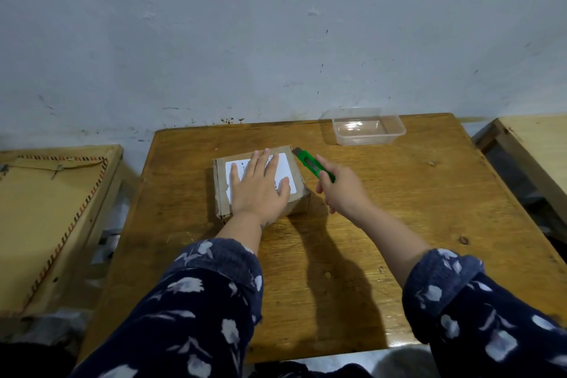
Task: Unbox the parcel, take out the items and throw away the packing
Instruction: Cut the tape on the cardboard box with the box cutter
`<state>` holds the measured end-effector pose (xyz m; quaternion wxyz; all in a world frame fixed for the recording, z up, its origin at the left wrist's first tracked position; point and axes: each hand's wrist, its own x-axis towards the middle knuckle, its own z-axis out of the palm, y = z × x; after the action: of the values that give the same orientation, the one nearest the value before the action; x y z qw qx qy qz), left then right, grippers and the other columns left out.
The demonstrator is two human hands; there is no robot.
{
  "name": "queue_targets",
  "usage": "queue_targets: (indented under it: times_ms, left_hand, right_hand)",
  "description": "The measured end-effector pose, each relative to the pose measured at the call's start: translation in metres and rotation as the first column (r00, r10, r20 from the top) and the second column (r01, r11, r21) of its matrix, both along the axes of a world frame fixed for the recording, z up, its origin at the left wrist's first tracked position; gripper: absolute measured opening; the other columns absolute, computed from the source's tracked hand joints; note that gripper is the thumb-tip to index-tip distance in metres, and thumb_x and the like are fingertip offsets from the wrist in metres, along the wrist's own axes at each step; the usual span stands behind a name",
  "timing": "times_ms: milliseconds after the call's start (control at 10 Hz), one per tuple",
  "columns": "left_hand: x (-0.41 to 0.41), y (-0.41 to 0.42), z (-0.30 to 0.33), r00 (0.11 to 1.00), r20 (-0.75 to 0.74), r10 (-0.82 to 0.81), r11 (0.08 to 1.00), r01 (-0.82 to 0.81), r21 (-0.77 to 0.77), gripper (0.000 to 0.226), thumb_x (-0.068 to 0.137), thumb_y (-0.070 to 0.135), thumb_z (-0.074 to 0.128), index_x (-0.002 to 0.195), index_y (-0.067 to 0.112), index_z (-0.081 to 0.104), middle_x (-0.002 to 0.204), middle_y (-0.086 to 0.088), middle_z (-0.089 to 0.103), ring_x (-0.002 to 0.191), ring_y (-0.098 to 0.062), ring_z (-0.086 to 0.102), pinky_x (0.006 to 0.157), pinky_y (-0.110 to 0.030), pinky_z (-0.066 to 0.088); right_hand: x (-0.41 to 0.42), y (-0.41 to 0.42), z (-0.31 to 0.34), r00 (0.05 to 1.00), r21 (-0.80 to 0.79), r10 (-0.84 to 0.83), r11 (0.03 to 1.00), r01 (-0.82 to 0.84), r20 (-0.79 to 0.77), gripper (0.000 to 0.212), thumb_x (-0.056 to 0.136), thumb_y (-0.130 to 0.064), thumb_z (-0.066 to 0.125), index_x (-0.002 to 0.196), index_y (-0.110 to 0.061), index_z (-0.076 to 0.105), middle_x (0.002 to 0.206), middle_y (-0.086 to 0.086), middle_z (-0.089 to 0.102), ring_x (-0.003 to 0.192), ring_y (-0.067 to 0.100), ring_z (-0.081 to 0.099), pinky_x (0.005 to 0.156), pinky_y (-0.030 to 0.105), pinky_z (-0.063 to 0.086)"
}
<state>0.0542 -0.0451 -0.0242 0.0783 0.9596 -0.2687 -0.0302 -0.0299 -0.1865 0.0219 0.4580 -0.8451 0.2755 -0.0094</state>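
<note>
A small brown cardboard parcel (221, 187) with a white label lies closed near the middle of the wooden table (399, 209). My left hand (259, 186) rests flat on its top, fingers spread, covering most of the label. My right hand (342, 190) is just right of the parcel and grips a green box cutter (308, 163). The cutter's tip points up and left, close to the parcel's far right corner. I cannot tell whether the blade touches the box.
A clear plastic container (368, 126) stands empty at the table's far right, near the wall. A low wooden board with a striped border (46, 218) sits left of the table. Another wooden table (537, 144) is at the right.
</note>
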Motion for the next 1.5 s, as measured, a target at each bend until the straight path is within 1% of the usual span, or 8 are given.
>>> queue_targets:
  times_ms: [200,400,500,800,1000,1200,1400,1500]
  left_hand:
    - [-0.001,0.000,0.000,1.000,0.004,0.004,1.000,-0.004,-0.010,0.061,0.097,0.050,0.016,0.153,0.026,0.008,0.162,0.006,-0.001,0.148,-0.012,-0.008,0.118,-0.051,-0.003]
    - [-0.001,0.000,-0.001,1.000,-0.005,0.001,1.000,-0.001,0.004,0.061,0.098,0.050,0.015,0.153,0.026,0.007,0.162,0.006,-0.002,0.148,-0.012,-0.009,0.118,-0.052,-0.003]
    - [-0.001,0.000,-0.001,1.000,-0.001,0.000,1.000,0.000,0.008,0.061,0.098,0.050,0.015,0.153,0.026,0.007,0.162,0.006,-0.002,0.148,-0.013,-0.009,0.118,-0.052,-0.003]
    - [0.000,0.000,-0.003,1.000,-0.001,0.000,1.000,0.000,-0.004,0.061,0.097,0.050,0.015,0.153,0.026,0.007,0.162,0.006,-0.001,0.148,-0.013,-0.008,0.118,-0.051,-0.004]
    - [0.000,0.000,-0.003,1.000,0.000,0.005,1.000,-0.005,0.002,0.061,0.097,0.050,0.014,0.153,0.026,0.006,0.162,0.006,-0.003,0.148,-0.013,-0.010,0.117,-0.051,-0.005]
    - [0.000,-0.001,-0.002,1.000,-0.005,0.007,1.000,-0.007,0.001,0.061,0.097,0.049,0.015,0.153,0.026,0.007,0.162,0.006,-0.002,0.148,-0.013,-0.009,0.117,-0.051,-0.006]
    - [0.000,-0.001,-0.002,1.000,-0.006,0.003,1.000,-0.003,0.000,0.061,0.097,0.050,0.015,0.153,0.026,0.006,0.162,0.006,-0.002,0.148,-0.013,-0.009,0.118,-0.051,-0.005]
    - [0.000,-0.001,-0.002,1.000,-0.005,0.002,1.000,-0.002,-0.002,0.061,0.097,0.050,0.015,0.153,0.026,0.007,0.162,0.006,-0.002,0.148,-0.013,-0.009,0.118,-0.052,-0.004]
  right_hand:
    - [0.002,0.007,0.006,0.999,-0.117,0.013,0.993,-0.018,-0.048,0.045,0.099,-0.020,0.043,0.143,-0.028,0.039,0.101,0.004,0.066,0.055,0.011,0.057,0.060,0.035,0.058]
    - [0.020,0.012,0.025,0.992,-0.055,-0.004,0.998,-0.003,-0.126,0.028,0.093,-0.021,0.050,0.119,-0.017,0.040,0.107,0.014,0.064,0.053,0.021,0.064,0.038,0.026,0.048]
    - [0.025,0.013,0.024,0.992,-0.093,-0.050,0.995,0.039,-0.118,0.040,0.094,-0.023,0.050,0.132,-0.020,0.037,0.125,0.014,0.057,0.068,0.024,0.061,0.038,0.025,0.044]
    - [0.027,0.017,0.012,0.985,-0.186,-0.064,0.982,0.034,-0.157,0.048,0.099,-0.020,0.040,0.146,-0.028,0.034,0.131,0.011,0.057,0.085,0.026,0.065,0.052,0.027,0.050]
    - [0.029,0.014,0.010,0.981,-0.153,-0.085,0.986,0.058,-0.173,0.048,0.099,-0.019,0.041,0.146,-0.028,0.035,0.131,0.010,0.058,0.068,0.016,0.057,0.047,0.024,0.044]
    - [0.027,0.015,0.012,0.986,-0.178,-0.072,0.983,0.044,-0.153,0.047,0.099,-0.019,0.041,0.145,-0.027,0.036,0.136,0.010,0.055,0.097,0.028,0.064,0.061,0.030,0.053]
    - [0.026,0.015,0.010,0.987,-0.200,-0.065,0.979,0.035,-0.145,0.047,0.099,-0.019,0.041,0.145,-0.027,0.036,0.135,0.010,0.055,0.082,0.024,0.060,0.046,0.020,0.040]
    - [0.024,0.014,0.010,0.991,-0.215,-0.032,0.977,0.003,-0.131,0.047,0.099,-0.019,0.040,0.145,-0.026,0.036,0.133,0.010,0.057,0.077,0.020,0.055,0.048,0.020,0.042]
